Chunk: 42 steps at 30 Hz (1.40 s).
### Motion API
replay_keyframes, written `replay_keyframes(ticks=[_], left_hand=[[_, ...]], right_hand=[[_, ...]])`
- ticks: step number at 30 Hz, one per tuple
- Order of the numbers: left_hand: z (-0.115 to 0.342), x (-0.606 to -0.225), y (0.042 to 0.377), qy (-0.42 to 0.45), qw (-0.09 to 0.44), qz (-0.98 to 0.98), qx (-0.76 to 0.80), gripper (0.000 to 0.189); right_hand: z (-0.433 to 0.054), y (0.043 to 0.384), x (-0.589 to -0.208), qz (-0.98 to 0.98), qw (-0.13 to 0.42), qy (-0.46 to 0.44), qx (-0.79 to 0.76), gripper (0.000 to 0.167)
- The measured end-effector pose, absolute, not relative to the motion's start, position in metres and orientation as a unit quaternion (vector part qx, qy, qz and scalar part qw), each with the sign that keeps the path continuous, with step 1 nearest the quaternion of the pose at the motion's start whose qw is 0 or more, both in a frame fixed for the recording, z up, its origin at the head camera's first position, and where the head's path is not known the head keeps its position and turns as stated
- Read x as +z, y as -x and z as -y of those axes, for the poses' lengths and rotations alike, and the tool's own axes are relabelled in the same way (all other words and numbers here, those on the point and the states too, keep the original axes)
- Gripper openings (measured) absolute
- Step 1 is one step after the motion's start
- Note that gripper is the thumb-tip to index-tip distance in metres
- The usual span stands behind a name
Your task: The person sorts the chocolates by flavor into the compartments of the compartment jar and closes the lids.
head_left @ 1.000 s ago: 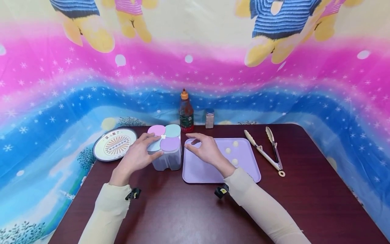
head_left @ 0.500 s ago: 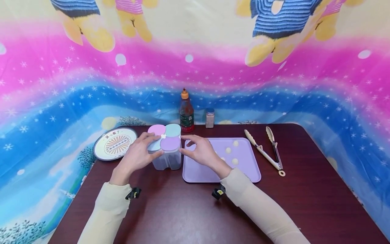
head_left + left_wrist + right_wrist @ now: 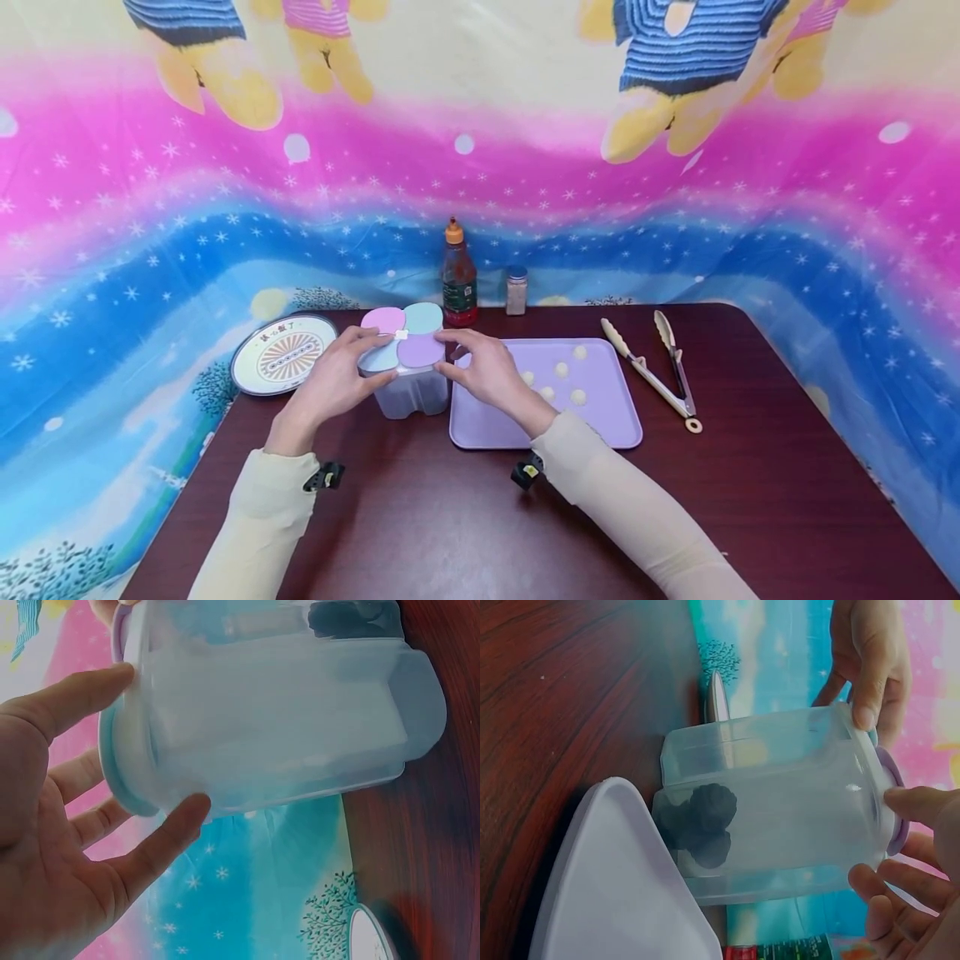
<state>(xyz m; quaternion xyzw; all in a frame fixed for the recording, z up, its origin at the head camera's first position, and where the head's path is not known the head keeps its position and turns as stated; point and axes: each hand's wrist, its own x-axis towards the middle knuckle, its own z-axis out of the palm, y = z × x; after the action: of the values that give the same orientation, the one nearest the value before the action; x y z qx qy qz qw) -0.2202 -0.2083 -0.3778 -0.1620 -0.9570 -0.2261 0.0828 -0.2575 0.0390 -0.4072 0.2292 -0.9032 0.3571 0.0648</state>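
Observation:
A clear plastic storage container [image 3: 412, 397] with several compartments stands on the table, its lid [image 3: 421, 350] split into pink, teal, light blue and purple flaps. My left hand [image 3: 330, 379] grips the lid's left edge, thumb in front and fingers over the top. On the opposite edge, my right hand [image 3: 483, 371] holds the lid between thumb and fingers. Through the container wall [image 3: 795, 810], the right wrist view shows dark lumps [image 3: 711, 825] at the bottom of one compartment. In the left wrist view, the thumb and fingers [image 3: 71, 701] spread around the lid's rim.
To the right lies a purple tray [image 3: 517, 429] with several small pale round pieces [image 3: 578, 397]. Open tongs [image 3: 660, 387] rest beyond it. A sauce bottle [image 3: 459, 287] and a small jar [image 3: 516, 292] stand at the back. A patterned plate [image 3: 281, 354] sits far left.
My right hand has moved left from above the tray onto the lid's right edge. The lid has shifted slightly left over the container, and the left hand with it.

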Motion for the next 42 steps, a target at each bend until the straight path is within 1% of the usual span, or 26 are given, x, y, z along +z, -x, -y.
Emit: replay_keyframes(ticks=[5, 10, 13, 18, 23, 26, 32, 42], left_hand=[[0.212, -0.378, 0.219, 0.173, 0.083, 0.952, -0.238, 0.057], [0.215, -0.378, 0.217, 0.16, 0.062, 0.954, -0.245, 0.061], [0.215, -0.377, 0.217, 0.156, 0.055, 0.956, -0.241, 0.061], [0.215, -0.374, 0.218, 0.166, 0.063, 0.956, -0.233, 0.056], [0.218, -0.372, 0.217, 0.173, 0.067, 0.953, -0.24, 0.052], [0.22, -0.372, 0.217, 0.168, 0.054, 0.952, -0.249, 0.055], [0.223, -0.372, 0.218, 0.146, 0.003, 0.958, -0.247, 0.068], [0.227, -0.368, 0.214, 0.162, 0.013, 0.956, -0.243, 0.063]], right_hand=[[-0.042, 0.259, -0.408, 0.899, 0.074, -0.228, 0.365, 0.049], [-0.043, 0.259, -0.41, 0.894, 0.071, -0.239, 0.372, 0.052], [-0.043, 0.259, -0.409, 0.893, 0.063, -0.232, 0.38, 0.051], [-0.046, 0.261, -0.409, 0.891, 0.043, -0.214, 0.398, 0.046], [-0.047, 0.261, -0.41, 0.887, 0.044, -0.214, 0.406, 0.044], [-0.046, 0.26, -0.41, 0.888, 0.045, -0.21, 0.406, 0.045], [-0.044, 0.26, -0.411, 0.891, 0.046, -0.21, 0.4, 0.046], [-0.043, 0.264, -0.409, 0.894, 0.049, -0.216, 0.391, 0.045]])
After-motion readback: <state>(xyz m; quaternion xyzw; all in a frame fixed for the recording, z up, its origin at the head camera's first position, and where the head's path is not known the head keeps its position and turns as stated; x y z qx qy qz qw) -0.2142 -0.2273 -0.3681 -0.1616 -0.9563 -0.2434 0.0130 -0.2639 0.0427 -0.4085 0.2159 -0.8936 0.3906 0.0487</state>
